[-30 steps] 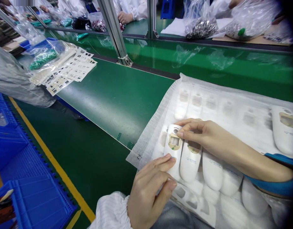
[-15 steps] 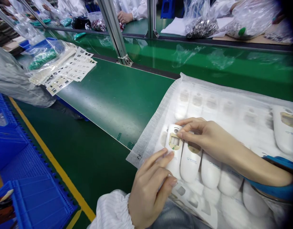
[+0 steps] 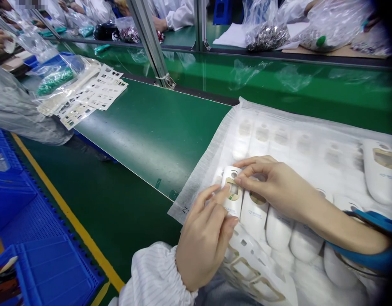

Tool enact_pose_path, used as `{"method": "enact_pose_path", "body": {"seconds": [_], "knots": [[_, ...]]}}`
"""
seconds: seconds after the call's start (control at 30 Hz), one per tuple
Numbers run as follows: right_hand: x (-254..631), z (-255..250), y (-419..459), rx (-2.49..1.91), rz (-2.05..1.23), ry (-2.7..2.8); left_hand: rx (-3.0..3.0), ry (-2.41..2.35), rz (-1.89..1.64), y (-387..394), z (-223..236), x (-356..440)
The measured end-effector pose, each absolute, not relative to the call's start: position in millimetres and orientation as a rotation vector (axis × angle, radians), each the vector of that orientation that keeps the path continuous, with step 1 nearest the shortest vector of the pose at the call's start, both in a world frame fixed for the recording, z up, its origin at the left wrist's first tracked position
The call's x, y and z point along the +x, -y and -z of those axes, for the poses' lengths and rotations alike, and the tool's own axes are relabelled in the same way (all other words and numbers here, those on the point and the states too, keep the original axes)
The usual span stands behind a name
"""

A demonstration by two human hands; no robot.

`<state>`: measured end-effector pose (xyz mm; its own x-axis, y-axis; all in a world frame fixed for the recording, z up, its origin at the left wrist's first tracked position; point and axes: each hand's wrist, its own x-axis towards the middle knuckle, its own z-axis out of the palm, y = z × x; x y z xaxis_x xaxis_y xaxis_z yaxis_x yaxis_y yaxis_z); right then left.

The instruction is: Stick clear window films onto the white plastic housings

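A white plastic housing (image 3: 231, 208), with a small window framed by a tan oval adhesive ring (image 3: 234, 193), lies at the left end of a row. My right hand (image 3: 272, 182) holds its top end, fingers bent around the edge. My left hand (image 3: 204, 242) has its fingers stretched out, with fingertips touching the housing beside the window. The left thumb is apart from them. Below that hand, a curved white die-cut sticker sheet (image 3: 269, 267) shows tan-edged openings; whether the hidden fingers touch it, I cannot tell. Another housing (image 3: 254, 214) sits right alongside.
More white housings lie on and under translucent foam sheeting (image 3: 202, 182). Left along the green bench (image 3: 145, 123) are cut-out sticker sheets (image 3: 103, 91) and a bag of green parts (image 3: 57, 80). Blue crates (image 3: 55, 272) stand on the floor. Co-workers' sleeves and bagged parts (image 3: 268, 36) appear beyond.
My left hand has moved up and right, its fingertips now at the housing's window. The sticker sheet below it has risen and curved. My right hand keeps nearly the same place.
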<state>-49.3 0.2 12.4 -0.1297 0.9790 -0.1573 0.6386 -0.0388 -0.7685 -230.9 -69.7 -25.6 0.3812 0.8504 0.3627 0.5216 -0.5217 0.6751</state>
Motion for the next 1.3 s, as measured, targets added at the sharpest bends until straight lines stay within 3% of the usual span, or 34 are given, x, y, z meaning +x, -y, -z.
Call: {"method": "enact_pose_path", "body": {"seconds": [0.13, 0.4, 0.8, 1.13, 1.2, 1.3], "knots": [[-51, -11, 3, -1.687, -0.780, 1.925, 2.236, -1.215, -0.912, 64, 23, -227], [-56, -13, 21, -1.441, 0.004, 2.353, 2.422, -1.256, -0.888, 62, 21, -223], [-53, -18, 40, -1.486, 0.511, 2.613, 2.649, -1.379, -0.885, 64, 23, -217], [-49, -8, 41, -1.393, 0.440, 2.625, 2.603, -1.325, -0.856, 62, 24, -218], [-46, -11, 37, -1.406, 0.277, 2.592, 2.515, -1.295, -0.863, 61, 20, -221], [-38, -24, 41, -1.449, -0.215, 2.401, 2.254, -1.245, -0.999, 63, 11, -230]]}}
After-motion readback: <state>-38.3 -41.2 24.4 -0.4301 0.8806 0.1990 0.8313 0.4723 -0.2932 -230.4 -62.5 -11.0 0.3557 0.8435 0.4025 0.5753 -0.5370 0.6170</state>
